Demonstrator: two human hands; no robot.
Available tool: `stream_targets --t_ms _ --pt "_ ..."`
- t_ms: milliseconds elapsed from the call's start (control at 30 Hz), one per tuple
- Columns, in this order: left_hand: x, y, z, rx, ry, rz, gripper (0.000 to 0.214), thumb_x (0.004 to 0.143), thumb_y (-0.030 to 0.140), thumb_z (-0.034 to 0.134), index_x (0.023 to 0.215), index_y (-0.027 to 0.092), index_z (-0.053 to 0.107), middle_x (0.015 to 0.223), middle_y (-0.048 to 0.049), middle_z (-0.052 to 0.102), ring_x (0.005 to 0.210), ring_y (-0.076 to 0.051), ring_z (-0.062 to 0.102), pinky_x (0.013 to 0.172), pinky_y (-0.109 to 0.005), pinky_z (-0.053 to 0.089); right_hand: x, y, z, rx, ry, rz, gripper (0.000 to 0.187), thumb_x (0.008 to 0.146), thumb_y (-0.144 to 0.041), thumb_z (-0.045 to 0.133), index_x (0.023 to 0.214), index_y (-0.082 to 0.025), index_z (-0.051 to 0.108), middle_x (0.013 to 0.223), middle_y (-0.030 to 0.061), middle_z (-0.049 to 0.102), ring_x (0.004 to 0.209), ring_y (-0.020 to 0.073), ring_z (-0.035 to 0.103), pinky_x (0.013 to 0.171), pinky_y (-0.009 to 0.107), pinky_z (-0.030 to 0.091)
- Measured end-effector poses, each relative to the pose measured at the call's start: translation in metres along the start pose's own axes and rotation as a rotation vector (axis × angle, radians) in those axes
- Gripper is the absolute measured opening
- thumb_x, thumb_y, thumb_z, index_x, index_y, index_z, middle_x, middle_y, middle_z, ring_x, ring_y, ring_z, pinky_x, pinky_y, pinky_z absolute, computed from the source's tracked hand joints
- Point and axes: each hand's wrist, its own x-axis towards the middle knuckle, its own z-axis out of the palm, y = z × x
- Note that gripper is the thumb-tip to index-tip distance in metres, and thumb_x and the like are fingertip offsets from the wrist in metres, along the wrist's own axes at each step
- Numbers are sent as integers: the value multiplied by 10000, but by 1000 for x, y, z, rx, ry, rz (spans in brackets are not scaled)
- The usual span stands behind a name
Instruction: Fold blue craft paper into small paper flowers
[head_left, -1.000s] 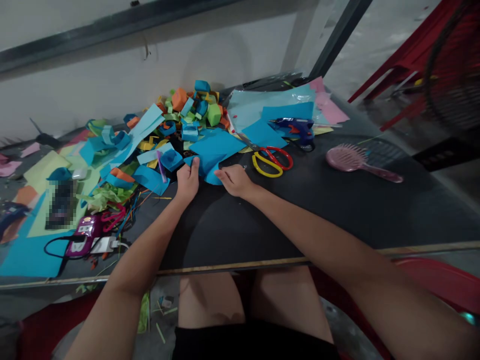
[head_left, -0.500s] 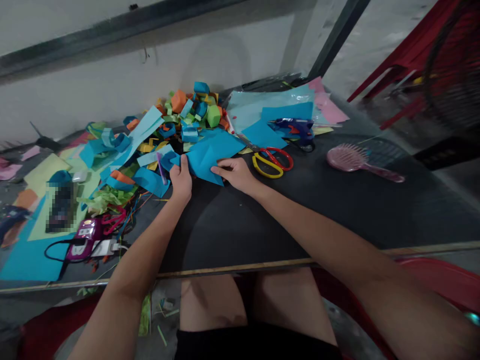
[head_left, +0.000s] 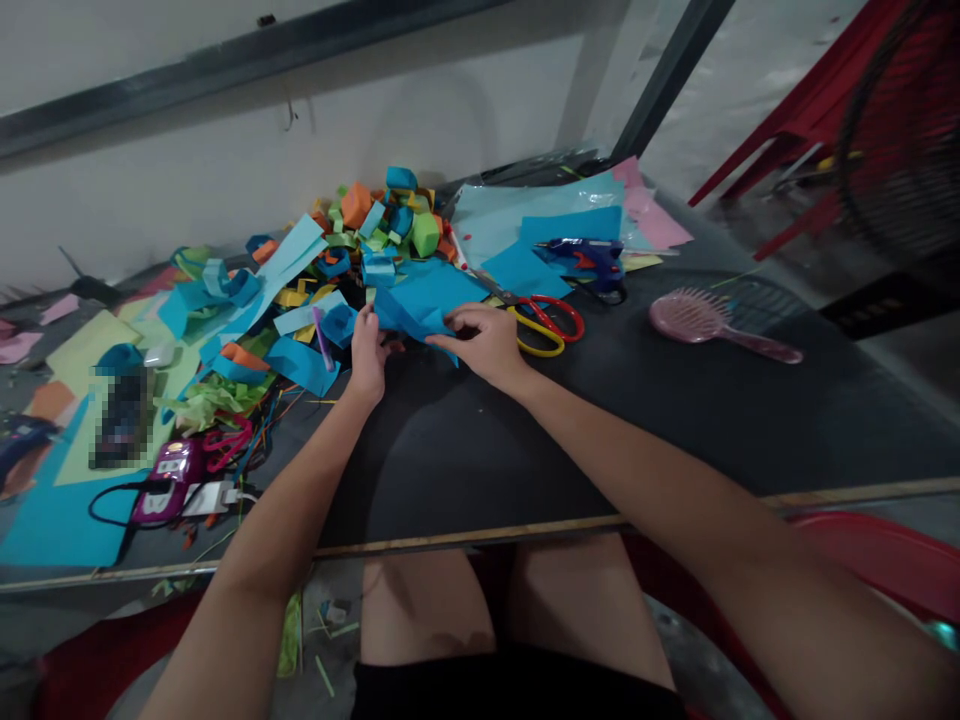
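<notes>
A blue paper sheet [head_left: 424, 302] is held up off the dark table [head_left: 675, 420], folded between both hands. My left hand [head_left: 368, 352] pinches its left edge, fingers closed on the paper. My right hand [head_left: 486, 342] grips the sheet's lower right part, thumb and fingers pressed on a fold. Just behind the sheet lies a heap of folded paper pieces [head_left: 375, 230] in blue, green and orange.
Yellow and red scissors [head_left: 546, 320] and a blue glue gun [head_left: 589, 260] lie right of my hands. A pink hairbrush [head_left: 712, 322] sits farther right. Paper scraps, a phone [head_left: 120, 415] and a pink device [head_left: 166, 478] with cables cover the left side. A red chair [head_left: 795, 110] stands beyond.
The blue sheet went from lying flat on the table to being lifted and folded between both hands, which moved slightly away from me.
</notes>
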Motion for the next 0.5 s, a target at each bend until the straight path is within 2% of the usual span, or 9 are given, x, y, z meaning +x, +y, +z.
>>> stream_targets --t_ms 67,133,233,333,400,500 --pt "3 -4 -2 4 27 -49 395 707 488 763 936 211 599 793 2 606 683 -131 587 626 -253 475 -1 0 0 15 -34 -1 452 652 -506 822 514 -212 508 716 60 662 721 208 617 691 345 481" --pt "6 -6 -5 -2 55 -79 260 704 364 754 843 198 610 710 24 589 654 -124 588 665 -267 501 -1 2 2 61 -29 31 474 646 -549 815 531 -211 503 659 27 601 660 173 561 659 327 450" --pt "8 -6 -7 33 23 -72 151 686 287 725 764 196 634 683 20 627 658 -131 609 699 -280 526 1 7 3 142 6 144 560 669 -664 742 547 -219 425 559 -39 396 559 116 385 567 293 343" --pt "7 -4 -7 85 -69 -48 202 651 321 781 781 206 680 744 -5 694 742 -164 652 720 -295 542 6 13 2 193 27 206 622 716 -752 634 575 -233 323 570 -59 254 551 102 278 538 284 264" --pt "5 -3 -6 90 -123 -32 298 641 400 820 843 209 712 796 -23 721 794 -179 668 733 -302 549 9 16 0 191 45 219 630 734 -778 592 600 -237 299 587 -58 242 556 104 271 534 283 251" --pt "4 -2 -6 125 -123 2 393 617 492 849 857 202 733 758 -16 716 747 -163 662 702 -285 545 11 17 -3 176 8 276 636 705 -788 615 614 -237 312 585 -56 268 551 105 299 518 271 278"
